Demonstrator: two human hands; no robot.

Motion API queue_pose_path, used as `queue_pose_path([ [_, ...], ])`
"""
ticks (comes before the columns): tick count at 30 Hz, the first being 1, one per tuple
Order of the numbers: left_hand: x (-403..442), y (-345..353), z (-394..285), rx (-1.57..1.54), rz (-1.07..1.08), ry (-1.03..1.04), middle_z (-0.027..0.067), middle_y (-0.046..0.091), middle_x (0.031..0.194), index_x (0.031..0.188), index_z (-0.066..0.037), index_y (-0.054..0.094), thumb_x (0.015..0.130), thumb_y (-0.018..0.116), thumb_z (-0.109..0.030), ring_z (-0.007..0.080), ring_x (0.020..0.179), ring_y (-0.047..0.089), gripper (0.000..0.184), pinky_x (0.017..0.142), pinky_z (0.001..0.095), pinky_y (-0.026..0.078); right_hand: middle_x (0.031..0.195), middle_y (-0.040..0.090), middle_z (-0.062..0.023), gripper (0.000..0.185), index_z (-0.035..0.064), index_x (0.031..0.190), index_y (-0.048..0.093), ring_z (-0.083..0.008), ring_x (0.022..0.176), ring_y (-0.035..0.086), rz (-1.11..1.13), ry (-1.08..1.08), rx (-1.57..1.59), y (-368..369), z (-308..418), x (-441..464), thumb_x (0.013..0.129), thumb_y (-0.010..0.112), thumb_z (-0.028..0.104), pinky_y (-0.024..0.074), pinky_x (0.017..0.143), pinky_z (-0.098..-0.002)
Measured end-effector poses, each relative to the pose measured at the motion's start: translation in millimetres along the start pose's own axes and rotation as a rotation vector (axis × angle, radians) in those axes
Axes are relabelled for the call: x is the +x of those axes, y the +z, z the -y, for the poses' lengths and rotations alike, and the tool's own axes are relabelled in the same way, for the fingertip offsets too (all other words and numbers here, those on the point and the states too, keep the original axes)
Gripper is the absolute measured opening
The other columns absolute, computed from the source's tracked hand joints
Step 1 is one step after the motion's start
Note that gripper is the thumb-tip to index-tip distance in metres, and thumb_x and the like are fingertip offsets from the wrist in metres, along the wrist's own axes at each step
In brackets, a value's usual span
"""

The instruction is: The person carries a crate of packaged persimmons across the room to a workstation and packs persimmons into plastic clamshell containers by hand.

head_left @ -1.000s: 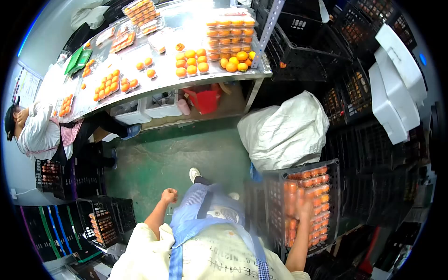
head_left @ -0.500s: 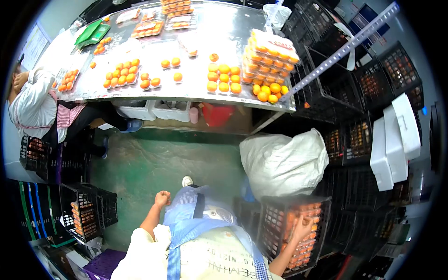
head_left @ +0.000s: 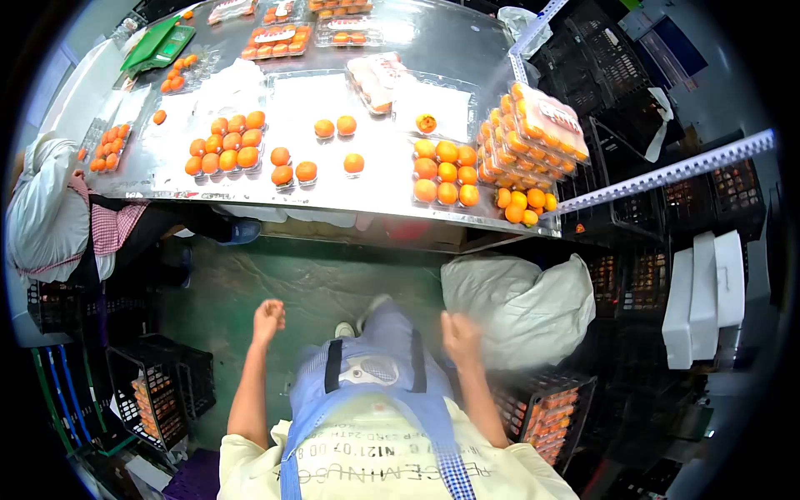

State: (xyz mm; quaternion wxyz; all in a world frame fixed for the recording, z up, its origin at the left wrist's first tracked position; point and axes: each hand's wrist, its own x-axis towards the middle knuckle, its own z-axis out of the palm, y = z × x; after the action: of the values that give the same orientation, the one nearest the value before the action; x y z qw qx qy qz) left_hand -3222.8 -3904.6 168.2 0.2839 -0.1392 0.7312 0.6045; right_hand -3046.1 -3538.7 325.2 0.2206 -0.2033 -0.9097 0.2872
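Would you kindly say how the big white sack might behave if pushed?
The white sack will probably feel floppy, since its surface is loosely creased. It may sag rather than roll, being bulky and irregular. Its weight is uncertain, as the contents are hidden.

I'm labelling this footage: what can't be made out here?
In the head view:
Bulky white sack: its own covering hides the contents.
Bare right grip: motion blur masks exact finger shape.
Black slatted plastic crate: cream sleeve hides part.
Stacked clear plastic fruit boxes: lettering too small.
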Motion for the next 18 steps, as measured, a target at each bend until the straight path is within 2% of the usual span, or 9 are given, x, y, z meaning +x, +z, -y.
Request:
queue_pose_path([
  [3, 38.8, 15.0, -69.4, -0.043, -0.015, 0.148, 0.0009, 0.057, 0.076, 0.093, -0.007, 0.056, 0.085, 0.054, -0.011, 0.0074, 0.060, 0.052, 0.010, 0.050, 0.0209, 0.046, 0.046, 0.037, -0.0076, 0.037, 0.0068, 0.054, 0.036, -0.0202, 0.038, 0.038, 0.088, 0.096, 0.141, 32.0, 0.0, 40.5, 0.083, 0.058, 0.012, 0.0291, 0.039, -0.0344],
  [4, 52.5, 19.6, -87.1, -0.032, -0.017, 0.212, -0.0007, 0.057, 0.076, 0.096, -0.008, 0.056, 0.086, 0.055, -0.017, 0.0064, 0.060, 0.053, 0.013, 0.051, 0.0209, 0.047, 0.044, 0.034, -0.0006, 0.040, 0.0114, 0.055, 0.034, -0.0135, 0.038, 0.034, 0.168, 0.601, 0.685, 38.3, 17.1, 63.4, 0.090, 0.049, 0.025, 0.0270, 0.039, -0.0294],
  [6, 64.1, 33.2, -134.8, -0.080, -0.047, 0.269, 0.0004, 0.057, 0.077, 0.096, -0.007, 0.057, 0.086, 0.055, -0.015, 0.0067, 0.063, 0.053, 0.013, 0.054, 0.0203, 0.046, 0.046, 0.027, 0.0054, 0.045, 0.0155, 0.056, 0.031, -0.0080, 0.040, 0.027, 0.280, 0.952, 2.093, 53.3, 19.5, 111.4, 0.093, 0.037, 0.040, 0.0232, 0.041, -0.0239],
  [7, 60.1, 42.6, -156.6, -0.089, -0.054, 0.310, 0.0008, 0.057, 0.078, 0.097, -0.006, 0.057, 0.086, 0.055, -0.014, 0.0069, 0.064, 0.053, 0.014, 0.056, 0.0200, 0.045, 0.046, 0.021, 0.0047, 0.050, 0.0161, 0.055, 0.027, -0.0079, 0.040, 0.021, 0.381, 1.007, 2.350, 55.0, 31.2, 136.0, 0.092, 0.029, 0.049, 0.0207, 0.042, -0.0226],
  [11, 41.1, 85.8, -235.5, -0.159, 0.037, 0.312, 0.0026, 0.058, 0.080, 0.097, -0.003, 0.056, 0.087, 0.053, -0.013, 0.0074, 0.068, 0.054, 0.015, 0.060, 0.0211, 0.046, 0.045, 0.022, 0.0051, 0.050, 0.0159, 0.058, 0.028, -0.0069, 0.038, 0.022, 0.772, 0.983, 2.370, 79.5, 65.7, 211.0, 0.091, 0.027, 0.052, 0.0206, 0.041, -0.0219],
  [15, 28.7, 116.3, -286.8, -0.220, 0.163, 0.273, 0.0019, 0.057, 0.082, 0.100, -0.001, 0.057, 0.088, 0.052, -0.011, 0.0063, 0.072, 0.054, 0.017, 0.064, 0.0197, 0.045, 0.045, 0.021, 0.0065, 0.052, 0.0158, 0.061, 0.028, -0.0056, 0.037, 0.021, 1.068, 1.060, 2.148, 112.6, 90.9, 254.1, 0.089, 0.020, 0.059, 0.0188, 0.039, -0.0207],
  [18, 37.2, 122.4, -306.5, -0.208, 0.170, 0.299, 0.0008, 0.057, 0.082, 0.105, -0.001, 0.057, 0.086, 0.054, -0.011, 0.0044, 0.071, 0.051, 0.021, 0.063, 0.0183, 0.043, 0.045, 0.022, 0.0076, 0.053, 0.0163, 0.065, 0.030, -0.0046, 0.037, 0.019, 1.216, 1.102, 2.054, 133.2, 107.3, 274.9, 0.086, 0.018, 0.064, 0.0186, 0.038, -0.0191],
])
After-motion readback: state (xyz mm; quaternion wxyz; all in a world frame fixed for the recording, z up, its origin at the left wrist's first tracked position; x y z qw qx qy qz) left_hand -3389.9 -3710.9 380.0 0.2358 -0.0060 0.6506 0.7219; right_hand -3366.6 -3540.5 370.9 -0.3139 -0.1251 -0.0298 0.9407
